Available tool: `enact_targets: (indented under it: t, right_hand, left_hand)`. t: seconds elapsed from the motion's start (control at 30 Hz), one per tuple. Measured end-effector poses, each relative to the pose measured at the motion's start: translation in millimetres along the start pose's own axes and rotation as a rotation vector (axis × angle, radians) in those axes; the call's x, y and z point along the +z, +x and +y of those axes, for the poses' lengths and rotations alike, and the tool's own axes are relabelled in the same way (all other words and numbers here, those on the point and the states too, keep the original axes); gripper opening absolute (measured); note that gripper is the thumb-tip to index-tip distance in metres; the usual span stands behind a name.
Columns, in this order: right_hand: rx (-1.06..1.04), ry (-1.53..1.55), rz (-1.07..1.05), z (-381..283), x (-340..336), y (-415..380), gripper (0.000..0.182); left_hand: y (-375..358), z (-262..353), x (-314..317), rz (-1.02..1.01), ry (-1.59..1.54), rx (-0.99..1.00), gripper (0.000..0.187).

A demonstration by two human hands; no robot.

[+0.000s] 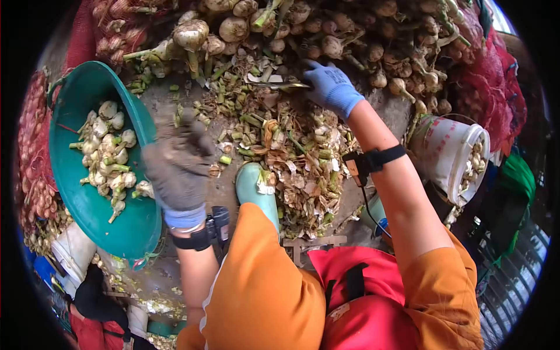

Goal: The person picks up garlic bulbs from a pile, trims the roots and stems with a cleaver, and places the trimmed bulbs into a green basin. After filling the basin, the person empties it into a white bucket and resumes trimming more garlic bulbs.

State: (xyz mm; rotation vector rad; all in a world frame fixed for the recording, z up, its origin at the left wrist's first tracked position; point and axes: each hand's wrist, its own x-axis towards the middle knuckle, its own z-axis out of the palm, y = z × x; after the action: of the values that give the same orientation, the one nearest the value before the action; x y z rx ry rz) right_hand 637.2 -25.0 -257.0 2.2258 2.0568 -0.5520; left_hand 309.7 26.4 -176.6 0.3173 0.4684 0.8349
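Wearing orange clothing nearest the camera. Facing heaped garlic, with the gloved right hand at its edge, curled round the end of a thin metal tool. Holding the blurred, gloved left hand beside a green basin of garlic bulbs; cannot tell that hand's grip. Planting a green boot beside strewn trimmings, well apart from a tilted white bucket.

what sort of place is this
Probably a garlic-handling work area: there's a large heap of garlic bulbs, a green tub holding more, and a pile of skin and stalk scraps.
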Motion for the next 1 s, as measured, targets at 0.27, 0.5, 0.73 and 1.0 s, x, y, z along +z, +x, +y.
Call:
enact_targets:
  t: [0.27, 0.5, 0.73, 1.0]
  right_hand:
    - [-0.028, 0.405, 0.000, -24, 5, -20, 0.035]
    - [0.295, 1.185, -0.145, -54, -21, -37, 0.032]
    - [0.063, 0.855, 0.210, -91, -46, -83, 0.026]
    - [-0.187, 0.347, 0.037, -109, -60, -96, 0.035]
  left_hand:
    - [1, -75, -15, 0.154, 0.318, -0.139, 0.053]
    - [-3, -90, -9, 0.189, 0.881, -0.074, 0.089]
    - [-10, -69, -7, 0.127, 0.994, -0.071, 0.085]
    - [-22, -67, 3, -0.241, 1.178, 0.108, 0.068]
